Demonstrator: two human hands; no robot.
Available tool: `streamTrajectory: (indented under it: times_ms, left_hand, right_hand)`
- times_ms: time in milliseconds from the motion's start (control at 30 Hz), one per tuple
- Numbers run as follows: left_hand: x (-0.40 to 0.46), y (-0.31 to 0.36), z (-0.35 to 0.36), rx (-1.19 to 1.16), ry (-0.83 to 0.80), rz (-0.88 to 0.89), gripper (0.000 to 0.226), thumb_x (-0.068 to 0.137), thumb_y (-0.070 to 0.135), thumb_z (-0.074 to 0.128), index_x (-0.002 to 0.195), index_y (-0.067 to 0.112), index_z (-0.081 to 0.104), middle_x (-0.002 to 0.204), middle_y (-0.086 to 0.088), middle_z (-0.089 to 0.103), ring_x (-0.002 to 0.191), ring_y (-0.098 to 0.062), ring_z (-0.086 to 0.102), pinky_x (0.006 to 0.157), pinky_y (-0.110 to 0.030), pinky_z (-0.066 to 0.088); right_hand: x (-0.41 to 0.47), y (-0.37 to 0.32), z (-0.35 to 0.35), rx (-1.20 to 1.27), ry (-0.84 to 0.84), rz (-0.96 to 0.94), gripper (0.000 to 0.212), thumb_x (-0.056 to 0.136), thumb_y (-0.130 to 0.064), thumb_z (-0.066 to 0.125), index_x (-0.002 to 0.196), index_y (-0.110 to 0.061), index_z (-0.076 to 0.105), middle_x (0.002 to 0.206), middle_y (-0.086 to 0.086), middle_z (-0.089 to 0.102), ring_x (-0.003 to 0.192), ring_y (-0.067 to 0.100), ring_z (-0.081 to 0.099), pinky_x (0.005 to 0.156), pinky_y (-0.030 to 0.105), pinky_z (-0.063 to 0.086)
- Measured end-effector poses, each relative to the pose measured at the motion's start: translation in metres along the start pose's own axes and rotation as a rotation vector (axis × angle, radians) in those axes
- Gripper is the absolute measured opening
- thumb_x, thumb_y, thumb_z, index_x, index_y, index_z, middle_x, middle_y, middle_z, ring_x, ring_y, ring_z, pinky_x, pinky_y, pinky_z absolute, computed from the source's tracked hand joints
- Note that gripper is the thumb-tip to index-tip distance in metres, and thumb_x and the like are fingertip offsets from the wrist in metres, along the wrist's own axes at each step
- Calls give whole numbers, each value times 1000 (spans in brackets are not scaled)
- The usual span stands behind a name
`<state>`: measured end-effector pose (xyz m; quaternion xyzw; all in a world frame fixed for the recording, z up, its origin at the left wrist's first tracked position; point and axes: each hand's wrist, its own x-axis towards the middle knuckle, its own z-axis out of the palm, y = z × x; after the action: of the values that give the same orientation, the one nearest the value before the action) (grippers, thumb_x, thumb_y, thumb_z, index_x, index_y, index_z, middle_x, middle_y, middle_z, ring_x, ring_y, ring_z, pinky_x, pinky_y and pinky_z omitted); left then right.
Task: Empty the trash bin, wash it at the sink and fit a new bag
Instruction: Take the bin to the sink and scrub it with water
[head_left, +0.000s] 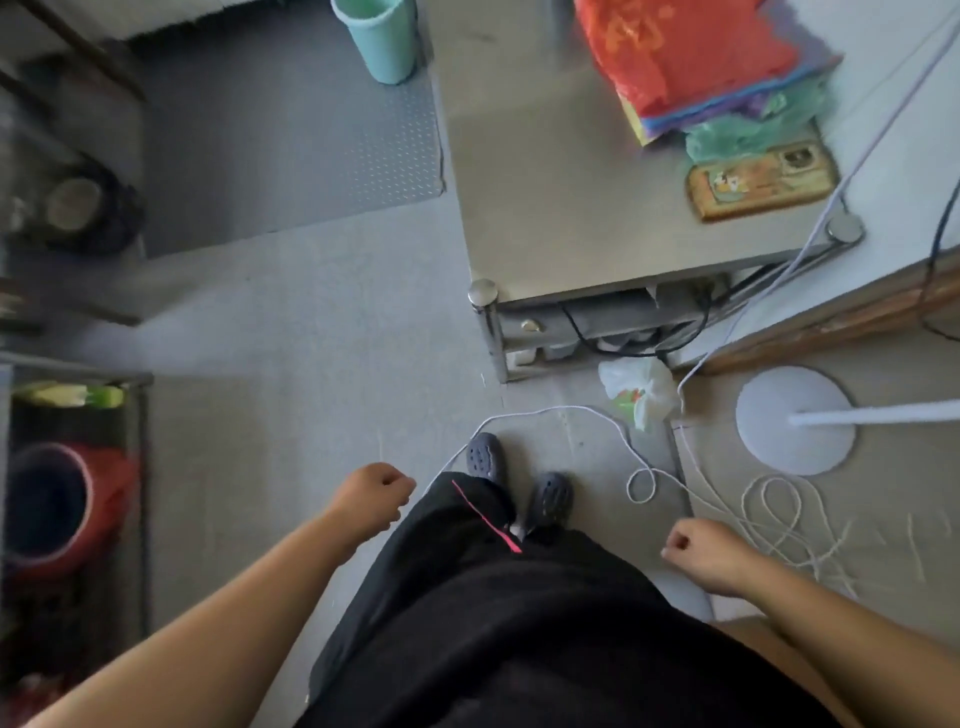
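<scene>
The bin (382, 39) stands upright, far ahead on the floor; both grips, left hand (371, 496) nearer, seemingly curled on nothing.

Single head-worn wide-angle view – looking steeply down from standing height, facing forward over floor (322, 332); own hands and feet (519, 483) showing near bottom, tabletop (561, 171) edging in upper right – edges blurring.

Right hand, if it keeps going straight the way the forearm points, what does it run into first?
Probably nothing right away. The right hand points up-left toward the dark shoes and the white cord lying on the floor, which sit well below it, though depth is unclear.
</scene>
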<state>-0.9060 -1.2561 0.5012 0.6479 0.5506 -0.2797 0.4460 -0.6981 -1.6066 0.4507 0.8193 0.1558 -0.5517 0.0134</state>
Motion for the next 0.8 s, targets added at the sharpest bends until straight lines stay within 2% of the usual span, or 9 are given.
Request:
streamTrajectory:
  times_ms: [67,133,267,333,400,500,600,700,800]
  left_hand:
    - [-16,-21,-4,3,-12,-22,22,90,26,58,88,8,69,89,-11,71,74,-22,63,75,-38,57]
    - [-27,-44,-9,-15,1,-49,24,90,28,58,89,7,70,89,-12,71,75,-23,62,74,-34,53]
    - [-31,-95,-29,-106,32,-128,21,92,27,59,90,9,70,89,-10,70,83,-26,64,79,-37,55]
    - [-24,-123,-41,-179,28,-181,20,92,25,59,89,9,69,91,-14,71,77,-27,63,69,-34,54]
    - [-16,-150,-54,-234,19,-222,20,92,23,59,89,6,69,93,-18,72,69,-26,60,60,-30,48]
    - [-2,-188,-78,-232,23,-224,19,92,25,59,80,15,69,81,-4,70,70,-18,62,61,-25,47]
    - [10,-217,-119,-166,19,-234,23,93,28,60,72,20,64,79,10,66,77,-8,59,59,-16,40]
    - [28,-242,-170,-150,-36,-267,25,92,25,62,68,18,62,72,9,64,66,-4,57,51,-11,40]
    - [50,-252,-227,-203,-6,-336,21,92,16,58,73,10,62,70,-5,65,57,-18,57,49,-19,43]
  right_hand:
    - [-6,-7,-5,-134,-57,16,20,89,-34,60,78,-17,61,79,1,66,76,19,62,67,28,45]
    - [-8,-26,-13,-214,-80,4,21,88,-34,58,72,-22,55,72,-3,60,67,14,56,59,27,38]
    - [2,-94,-32,-268,-65,-80,23,85,-32,58,68,-18,53,72,8,57,66,16,51,59,30,35]
    - [12,-137,-41,-274,-31,-93,23,85,-32,58,71,-13,59,79,17,66,68,17,55,62,31,40]
    - [22,-185,-48,-286,-8,-124,23,87,-31,58,78,-11,65,88,14,71,76,23,65,69,33,49]
    - [35,-262,-58,-306,24,-175,22,88,-31,59,86,-11,68,86,6,73,79,22,68,71,31,51]
    - [47,-340,-64,-228,54,-201,21,89,-31,60,83,-12,66,78,3,71,70,19,64,66,30,50]
    - [62,-409,-71,-149,63,-224,21,88,-30,61,81,-11,66,70,2,68,69,19,64,63,29,48]
    - [72,-450,-81,-37,74,-230,20,89,-28,60,82,-10,66,74,4,69,74,19,71,73,38,57]
